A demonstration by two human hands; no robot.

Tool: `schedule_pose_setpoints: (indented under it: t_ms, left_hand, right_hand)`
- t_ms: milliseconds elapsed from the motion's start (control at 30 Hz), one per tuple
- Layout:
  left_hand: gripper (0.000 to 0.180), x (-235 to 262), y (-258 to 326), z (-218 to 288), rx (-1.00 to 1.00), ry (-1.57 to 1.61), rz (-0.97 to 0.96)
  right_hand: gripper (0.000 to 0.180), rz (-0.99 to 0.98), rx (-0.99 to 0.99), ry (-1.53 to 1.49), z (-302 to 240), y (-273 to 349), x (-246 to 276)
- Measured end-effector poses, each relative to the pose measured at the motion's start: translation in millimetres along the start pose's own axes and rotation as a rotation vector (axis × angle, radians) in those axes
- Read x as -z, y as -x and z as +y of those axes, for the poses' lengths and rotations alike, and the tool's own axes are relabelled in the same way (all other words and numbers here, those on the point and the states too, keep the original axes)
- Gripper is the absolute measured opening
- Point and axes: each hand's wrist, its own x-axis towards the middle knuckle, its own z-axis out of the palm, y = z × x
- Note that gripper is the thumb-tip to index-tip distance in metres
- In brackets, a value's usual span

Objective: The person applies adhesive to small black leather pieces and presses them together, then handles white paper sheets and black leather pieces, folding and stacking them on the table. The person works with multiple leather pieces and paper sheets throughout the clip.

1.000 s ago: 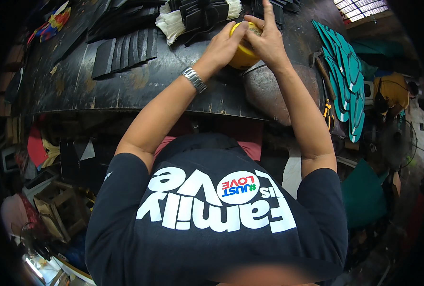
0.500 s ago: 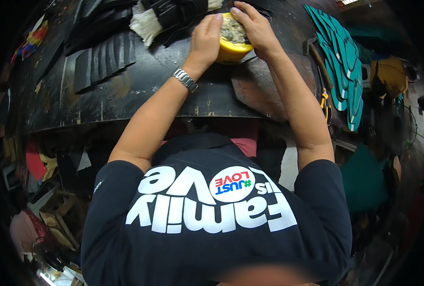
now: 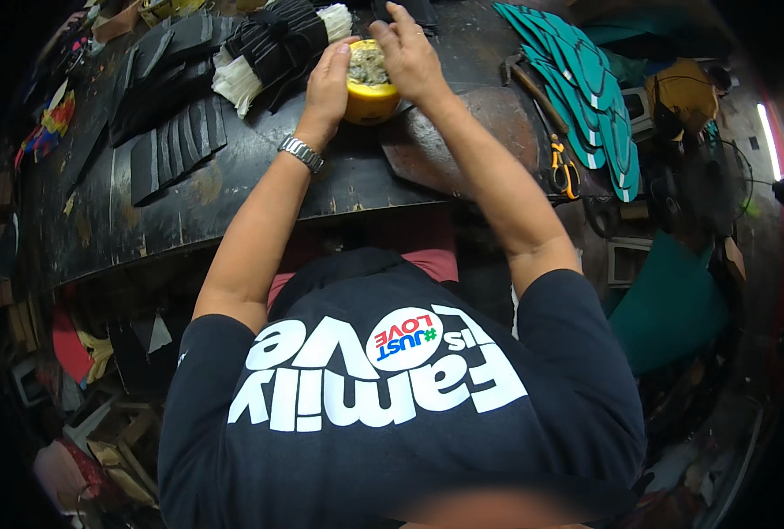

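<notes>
- At approx. 12 o'clock of the view, over the dark table (image 3: pixel 348 181), is the yellow tub (image 3: pixel 373 108); its mouth looks toward the camera, w/ a grey lumpy mass (image 3: pixel 367 66) inside. If it is resting or slightly lifted, I cannot tell.
- L hand (image 3: pixel 328 93) (9 o'clock of tub): fingers together, curved against the wall.
- R hand (image 3: pixel 414 66) (approx. 2 o'clock): at the rim, fingers a bit spread and raised, tips blurred; if it pinches sth., I cannot tell.
- Handling, my judgement: wall prob. stiff & smooth, so maybe slippery; weight moderate b/c of the filling; mass looks crusty, could be sticky or crumble. Best hold: both sides of the wall, at 9 and 3 o'clock, below the rim, fingers out of the mass.
- Around tub: black-and-white bundle (image 3: pixel 273 48) at 10 o'clock; black strips (image 3: pixel 180 145) betw. 8 and 9; brown slab (image 3: pixel 498 123) near, approx. 4; orange-handled scissors (image 3: pixel 564 172) farther, same direction; teal pieces (image 3: pixel 586 97) at 3, well apart.
</notes>
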Motion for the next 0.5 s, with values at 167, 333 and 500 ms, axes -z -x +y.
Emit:
schedule_pose_setpoints:
  t_ms: [167,333,500]
  left_hand:
    - [0.042,8.0,-0.5,-3.5,0.047,-0.05,-0.032]
    - [0.044,6.1,-3.4,-0.9,0.123,-0.065,-0.071]
    - [0.057,4.8,12.1,9.1,0.226,0.139,-0.109]
  right_hand:
    - [0.06,-0.047,0.401,0.366,-34.9,58.1,15.2]
    - [0.054,-0.063,0.355,0.237,-28.9,64.8,23.0]
    - [0.05,-0.078,0.275,0.028,-27.3,65.0,32.1]
